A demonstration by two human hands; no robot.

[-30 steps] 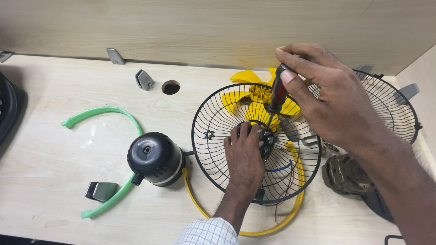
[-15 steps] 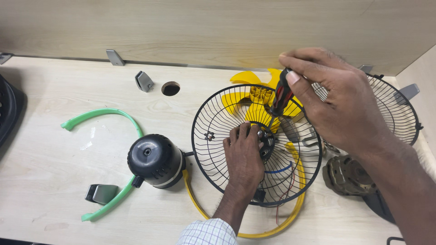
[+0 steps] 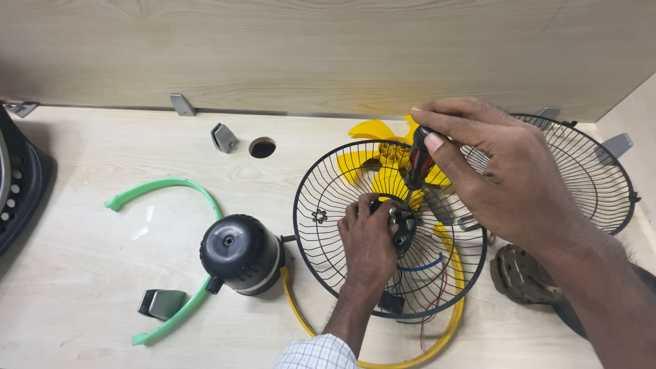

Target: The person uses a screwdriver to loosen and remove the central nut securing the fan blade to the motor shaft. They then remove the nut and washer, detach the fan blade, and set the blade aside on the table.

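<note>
Now the right hand pinches a screwdriver upright, tip down at the hub the left hand clasps.

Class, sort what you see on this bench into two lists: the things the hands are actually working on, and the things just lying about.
In hand:
- left hand at the hub of the black wire grille
- right hand gripping the screwdriver

Lying about:
- black motor housing
- green ring
- second wire grille
- yellow fan blade
- yellow ring
- metal clips
</note>
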